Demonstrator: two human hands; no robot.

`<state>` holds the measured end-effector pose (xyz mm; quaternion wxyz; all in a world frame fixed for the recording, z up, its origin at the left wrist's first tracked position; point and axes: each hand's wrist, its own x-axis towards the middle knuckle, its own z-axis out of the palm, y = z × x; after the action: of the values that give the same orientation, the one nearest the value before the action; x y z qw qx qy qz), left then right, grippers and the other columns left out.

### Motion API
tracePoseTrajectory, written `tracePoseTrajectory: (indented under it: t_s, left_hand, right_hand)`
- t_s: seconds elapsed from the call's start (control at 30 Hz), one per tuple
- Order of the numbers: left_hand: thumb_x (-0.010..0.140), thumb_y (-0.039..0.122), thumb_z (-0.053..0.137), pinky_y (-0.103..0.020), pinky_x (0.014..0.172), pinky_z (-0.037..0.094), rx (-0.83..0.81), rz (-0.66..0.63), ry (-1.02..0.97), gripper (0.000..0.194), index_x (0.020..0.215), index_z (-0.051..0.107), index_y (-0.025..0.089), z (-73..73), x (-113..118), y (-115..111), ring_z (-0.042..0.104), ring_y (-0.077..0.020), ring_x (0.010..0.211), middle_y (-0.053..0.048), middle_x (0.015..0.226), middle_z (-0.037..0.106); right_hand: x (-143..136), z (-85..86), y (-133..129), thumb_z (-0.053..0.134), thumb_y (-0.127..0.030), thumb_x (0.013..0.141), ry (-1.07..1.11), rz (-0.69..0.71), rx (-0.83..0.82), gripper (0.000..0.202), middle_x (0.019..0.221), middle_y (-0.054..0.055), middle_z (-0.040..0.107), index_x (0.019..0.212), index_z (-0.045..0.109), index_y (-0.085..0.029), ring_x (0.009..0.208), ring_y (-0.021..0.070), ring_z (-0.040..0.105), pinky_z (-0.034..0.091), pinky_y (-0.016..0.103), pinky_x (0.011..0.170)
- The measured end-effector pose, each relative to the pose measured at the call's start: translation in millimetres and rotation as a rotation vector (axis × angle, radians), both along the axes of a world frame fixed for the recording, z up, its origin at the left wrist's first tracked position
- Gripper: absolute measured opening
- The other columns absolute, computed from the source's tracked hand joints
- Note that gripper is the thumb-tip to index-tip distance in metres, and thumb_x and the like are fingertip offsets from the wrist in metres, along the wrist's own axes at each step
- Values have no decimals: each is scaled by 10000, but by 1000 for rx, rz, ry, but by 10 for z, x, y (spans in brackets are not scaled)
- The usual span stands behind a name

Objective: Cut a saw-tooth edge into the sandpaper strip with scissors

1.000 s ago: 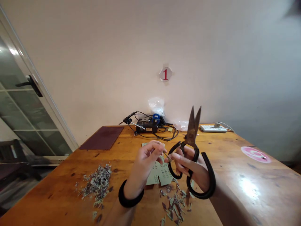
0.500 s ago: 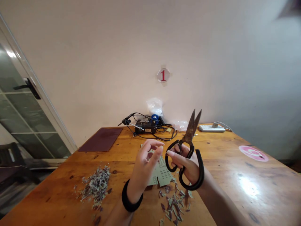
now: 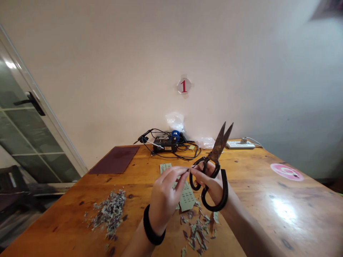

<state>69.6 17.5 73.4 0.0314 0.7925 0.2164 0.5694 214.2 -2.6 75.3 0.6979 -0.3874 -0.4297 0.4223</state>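
Observation:
Black-handled scissors [image 3: 218,150] hang on my right hand [image 3: 211,178], blades slightly apart and pointing up. The thumb and index finger of that hand are pinched close to the fingertips of my left hand [image 3: 167,189]. My left hand, with a black band on its wrist, is also pinched; whatever small thing lies between the fingertips is too small to make out. Below and behind the hands lies green printed paper [image 3: 187,200], partly hidden by my left hand. Narrow paper scraps [image 3: 198,232] are scattered nearer to me.
A heap of small shreds [image 3: 109,212] is on the wooden table's left. Further back are a dark red mat [image 3: 115,160], a black device with cables [image 3: 164,143], a blue spool [image 3: 175,135], plastic bags [image 3: 175,121] and a white power strip [image 3: 240,145]. A pink round sticker [image 3: 286,172] is at right.
My left hand's fingertips have closed and met those of my right hand. The scissors have shifted slightly, and more of the green paper shows.

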Motion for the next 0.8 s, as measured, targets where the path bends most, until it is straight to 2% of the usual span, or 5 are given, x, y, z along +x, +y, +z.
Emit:
tracePoseTrajectory:
  t_s: [0.13,0.23,0.3,0.43,0.8]
  left_hand:
    - [898,116,659,-248,809,597,-74,-35,-107,135,962,746,197,39,-9,-16,763,-169,839,-50,930,815]
    - [859,227,725,-227,656,610,-519,-171,-257,44,850,764,208,151,-43,-16,759,-163,691,-20,772,807]
    - [792,328,796,-213,579,597,-821,-278,-334,135,779,761,198,227,-69,-11,741,-156,613,-9,675,783]
    - [596,442,919,-177,560,573,-1158,-418,-408,332,700,752,175,298,-78,4,720,-124,588,-13,692,782]
    - [576,460,925,-175,578,557,-1252,-423,-378,364,699,747,168,264,-54,32,713,-112,611,-16,714,779]
  right_hand:
    - [26,3,1,918,-549,545,9,17,9,579,544,-57,522,587,433,-235,431,88,397,361,246,413]
    - [63,12,7,901,-560,581,18,21,24,571,559,-40,558,586,428,-239,432,95,399,366,262,421]
    - [99,32,9,898,-561,587,22,23,35,570,629,-7,634,591,428,-240,435,93,397,381,275,432]
    - [159,83,-13,907,-562,569,6,40,41,578,759,44,732,596,426,-243,433,90,399,420,294,449]
    - [152,58,-60,896,-486,612,-97,-35,41,487,718,31,725,635,471,-251,515,161,551,442,308,495]
